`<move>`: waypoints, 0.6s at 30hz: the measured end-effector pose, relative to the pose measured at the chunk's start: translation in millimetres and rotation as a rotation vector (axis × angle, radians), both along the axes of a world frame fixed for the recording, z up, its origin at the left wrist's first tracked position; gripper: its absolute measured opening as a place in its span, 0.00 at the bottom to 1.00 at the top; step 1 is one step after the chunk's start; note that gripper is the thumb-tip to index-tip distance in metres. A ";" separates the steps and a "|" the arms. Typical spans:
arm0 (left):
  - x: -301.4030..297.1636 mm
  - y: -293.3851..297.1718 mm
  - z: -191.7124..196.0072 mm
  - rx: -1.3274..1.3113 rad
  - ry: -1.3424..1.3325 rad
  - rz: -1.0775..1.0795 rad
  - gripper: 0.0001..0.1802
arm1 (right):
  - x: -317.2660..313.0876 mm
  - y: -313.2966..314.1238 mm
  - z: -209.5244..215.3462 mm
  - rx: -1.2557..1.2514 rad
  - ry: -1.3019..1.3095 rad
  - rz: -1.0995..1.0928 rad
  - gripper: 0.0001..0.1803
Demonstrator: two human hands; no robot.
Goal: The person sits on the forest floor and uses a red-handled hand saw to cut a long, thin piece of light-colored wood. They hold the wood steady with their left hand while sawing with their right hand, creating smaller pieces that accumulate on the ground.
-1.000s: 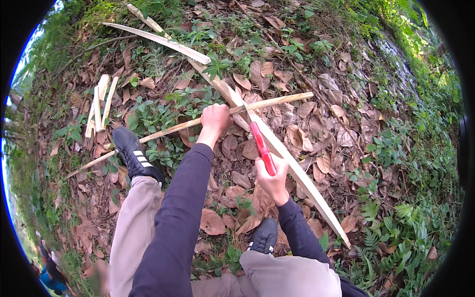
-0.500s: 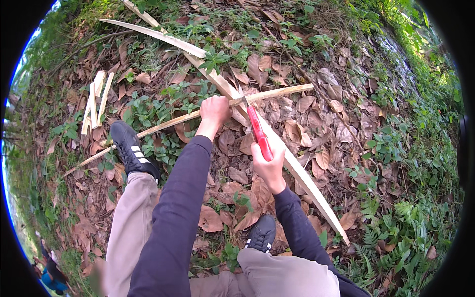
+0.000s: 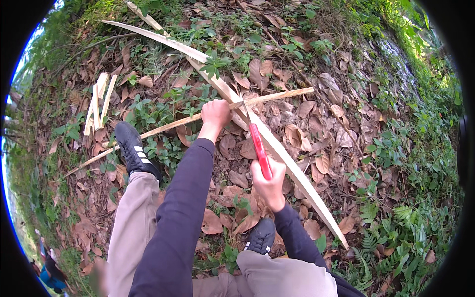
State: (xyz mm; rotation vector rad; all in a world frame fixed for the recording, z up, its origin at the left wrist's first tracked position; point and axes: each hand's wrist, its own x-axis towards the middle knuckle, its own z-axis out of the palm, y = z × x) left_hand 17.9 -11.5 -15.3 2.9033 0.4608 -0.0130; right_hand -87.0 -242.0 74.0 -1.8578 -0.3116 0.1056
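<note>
A long, thin wooden strip point(image 3: 277, 96) lies crosswise over a longer pale wooden plank point(image 3: 309, 190). My left hand point(image 3: 216, 114) is closed around the strip, pressing it close to where the two pieces cross. In my right hand point(image 3: 270, 185) is the red handle of a handsaw point(image 3: 259, 147). Its narrow metal blade rests against the strip at the crossing, just right of my left fist. The blade's teeth are too small to make out. The strip's left end runs past my left shoe point(image 3: 132, 148).
Several short cut wooden pieces point(image 3: 96, 106) lie at the left. More long pale slats point(image 3: 158, 39) stretch across the far ground. Dry brown leaves point(image 3: 324, 161) and low green plants cover the slope. Another person point(image 3: 51, 272) appears at the lower left edge.
My right hand has drawn the saw back toward me, so more of its blade shows beyond the strip. My left hand stays on the strip.
</note>
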 end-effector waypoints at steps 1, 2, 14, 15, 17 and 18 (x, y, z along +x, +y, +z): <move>2.3 -0.5 -2.1 0.018 -0.068 -0.003 0.08 | -15.5 -12.7 2.6 0.004 -0.022 0.012 0.09; 9.0 0.4 2.4 0.044 -0.049 -0.010 0.08 | -24.1 -21.4 -0.5 0.048 -0.052 0.008 0.07; 6.2 -0.4 -2.4 -0.020 0.009 -0.009 0.10 | -30.7 -25.2 5.0 0.033 -0.037 -0.003 0.07; 0.7 -3.6 -3.1 -0.027 0.034 -0.014 0.09 | -47.2 -28.2 2.7 0.017 -0.136 -0.028 0.04; 4.8 3.5 -3.5 -0.021 -0.068 -0.007 0.11 | -40.3 -28.8 -9.1 -0.036 -0.083 0.012 0.02; 5.0 4.2 -4.8 -0.028 -0.058 -0.003 0.11 | -34.1 -24.4 -5.1 -0.061 -0.108 0.018 0.01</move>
